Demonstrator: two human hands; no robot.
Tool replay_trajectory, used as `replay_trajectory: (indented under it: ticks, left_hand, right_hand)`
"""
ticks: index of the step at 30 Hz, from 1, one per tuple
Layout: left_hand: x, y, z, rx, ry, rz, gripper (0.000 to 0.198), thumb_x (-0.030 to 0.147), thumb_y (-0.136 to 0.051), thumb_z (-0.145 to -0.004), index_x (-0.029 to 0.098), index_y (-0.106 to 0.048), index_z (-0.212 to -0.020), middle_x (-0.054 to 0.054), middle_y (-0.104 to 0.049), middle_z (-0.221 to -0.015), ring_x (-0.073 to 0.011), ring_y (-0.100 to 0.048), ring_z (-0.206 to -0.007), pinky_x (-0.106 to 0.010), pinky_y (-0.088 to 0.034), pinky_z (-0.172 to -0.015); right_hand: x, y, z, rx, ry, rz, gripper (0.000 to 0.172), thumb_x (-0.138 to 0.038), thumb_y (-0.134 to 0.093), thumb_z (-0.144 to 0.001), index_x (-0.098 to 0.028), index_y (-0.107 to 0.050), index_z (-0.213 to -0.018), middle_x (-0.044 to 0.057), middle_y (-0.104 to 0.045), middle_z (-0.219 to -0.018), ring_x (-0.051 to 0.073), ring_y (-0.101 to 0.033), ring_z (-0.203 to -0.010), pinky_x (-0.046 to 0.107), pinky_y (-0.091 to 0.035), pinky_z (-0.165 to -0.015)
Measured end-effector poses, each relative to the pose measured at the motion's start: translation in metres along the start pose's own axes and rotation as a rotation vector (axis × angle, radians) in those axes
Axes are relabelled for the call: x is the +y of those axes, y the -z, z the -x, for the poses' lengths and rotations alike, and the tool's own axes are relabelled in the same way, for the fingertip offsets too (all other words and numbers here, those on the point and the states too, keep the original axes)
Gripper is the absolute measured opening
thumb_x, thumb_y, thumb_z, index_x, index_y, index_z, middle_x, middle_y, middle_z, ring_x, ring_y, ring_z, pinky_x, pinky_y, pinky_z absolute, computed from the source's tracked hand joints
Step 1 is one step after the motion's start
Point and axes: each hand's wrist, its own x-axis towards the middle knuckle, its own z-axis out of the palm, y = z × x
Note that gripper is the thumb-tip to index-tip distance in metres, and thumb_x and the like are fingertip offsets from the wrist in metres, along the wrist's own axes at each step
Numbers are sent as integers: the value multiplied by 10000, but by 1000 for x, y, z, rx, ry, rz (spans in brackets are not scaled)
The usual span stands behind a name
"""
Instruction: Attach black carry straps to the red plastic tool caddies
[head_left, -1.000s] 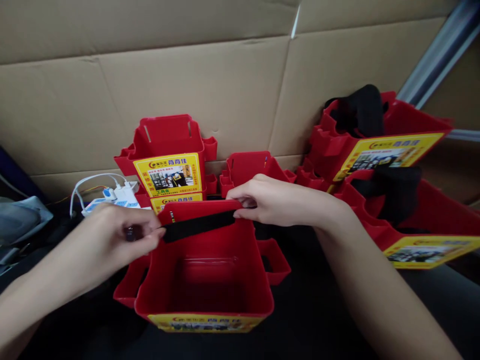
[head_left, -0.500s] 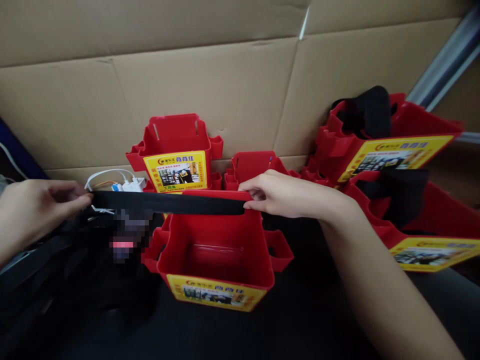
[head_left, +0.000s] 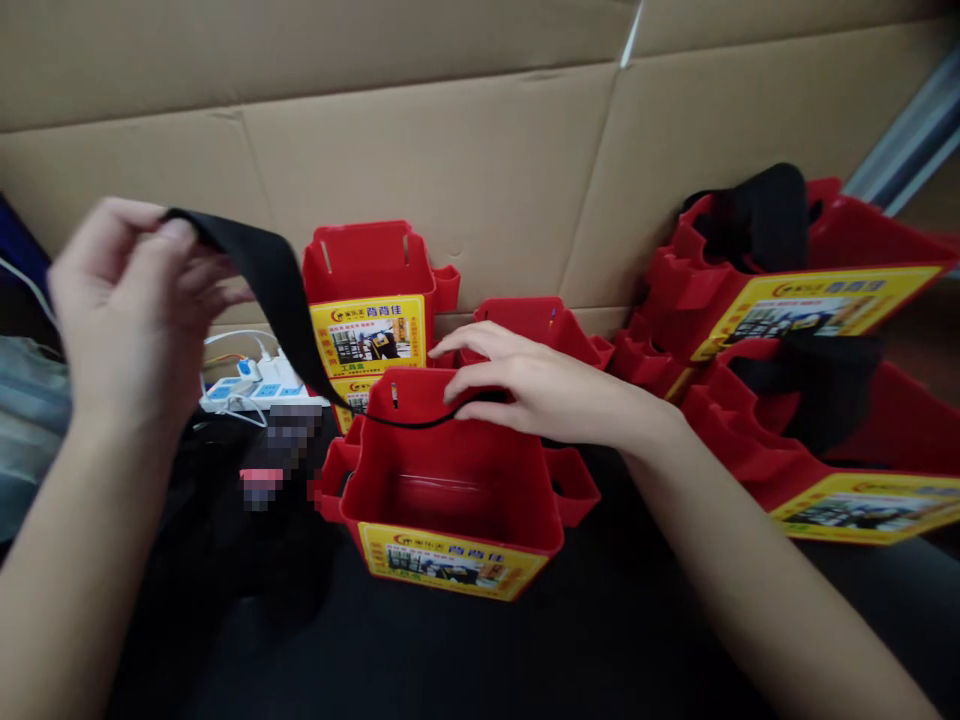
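Observation:
My left hand, raised at the left, grips one end of a black strap between thumb and fingers. The strap bends down and runs across the back panel of the nearest red tool box. Its other end lies between the thumb and fingers of my right hand, just above that panel; the other fingers there are stretched out. A slot shows in the panel's left side, while its right side is hidden behind my right hand. The box stands upright with nothing visible inside and a yellow label on its front.
Behind stand more red boxes, some stacked. At the right, two boxes hold black straps. A white power strip with cables lies at the left, near dark material. Cardboard forms the back wall.
My left hand has risen, lifting its strap end, so the strap went from straight and level to curved. My right hand stays near the box's back panel, its fingers more spread.

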Motion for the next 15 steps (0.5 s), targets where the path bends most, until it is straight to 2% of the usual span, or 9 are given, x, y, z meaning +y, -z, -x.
replay_trajectory:
  ticks: [1,4,5,7,8,9,12,13,15]
  left_hand:
    - [5,-13,4,-26,17,20,137,268,-399,-848,231,-463,-964,47,-461,-675,-56,-439,-571,-215,-413,-575]
    - [18,-37,13,-304,53,-206,182,285,-581,-760,161,-565,-892,-18,-594,-787,-115,-552,-657,-256,-447,-576]
    - [23,-41,17,-344,18,-333,211,283,-593,-753,149,-581,-915,-47,-619,-862,-144,-575,-713,-280,-458,-612]
    - [34,-48,26,-310,-109,-483,214,274,-559,-782,145,-599,-948,-68,-631,-943,-169,-588,-786,-309,-462,-695]
    - [40,-52,32,-325,-164,-491,202,273,-531,-803,156,-608,-949,-61,-638,-945,-168,-593,-803,-306,-461,-722]
    - [44,-56,38,-404,-200,-467,200,278,-515,-815,173,-615,-953,-47,-648,-938,-165,-600,-811,-295,-464,-731]
    - [50,-68,53,-767,-210,-409,215,294,-533,-809,222,-628,-988,-14,-680,-908,-171,-626,-795,-273,-476,-688]
    - [49,-71,55,-839,-196,-410,201,284,-536,-808,229,-642,-970,-8,-690,-884,-171,-632,-770,-269,-475,-666]
    - [44,-69,51,-888,-170,-389,155,259,-542,-808,235,-678,-879,10,-701,-808,-154,-633,-703,-249,-470,-630]
  right_hand:
    - [-2,-1,-1,17,3,18,169,-261,-506,-847,-180,-654,-863,83,-506,-1163,189,-435,-1104,316,-352,-935]
    - [-5,1,-2,12,22,-10,181,-247,-481,-864,-168,-642,-844,65,-575,-956,155,-513,-903,293,-398,-828]
    - [-6,2,-2,-1,23,-27,177,-238,-473,-868,-166,-635,-857,52,-592,-916,144,-525,-858,286,-400,-805]
    - [-7,4,-2,-26,2,-35,178,-230,-461,-875,-159,-625,-875,35,-617,-869,134,-538,-803,277,-399,-771]
    - [-8,4,-2,-35,-21,-23,181,-233,-459,-877,-156,-623,-877,32,-626,-854,134,-542,-787,275,-397,-754]
    - [-9,4,-3,-44,-50,-5,183,-238,-460,-876,-156,-624,-876,29,-632,-836,136,-543,-769,274,-394,-733]
    - [-11,2,-3,-80,-122,42,175,-255,-480,-866,-178,-636,-863,15,-643,-781,140,-534,-719,268,-377,-676]
    - [-11,1,-3,-91,-133,51,167,-262,-490,-860,-190,-640,-865,9,-645,-775,138,-527,-707,265,-369,-665]
    - [-9,1,-2,-116,-136,59,160,-285,-505,-853,-208,-645,-873,2,-644,-759,131,-508,-679,258,-354,-646]
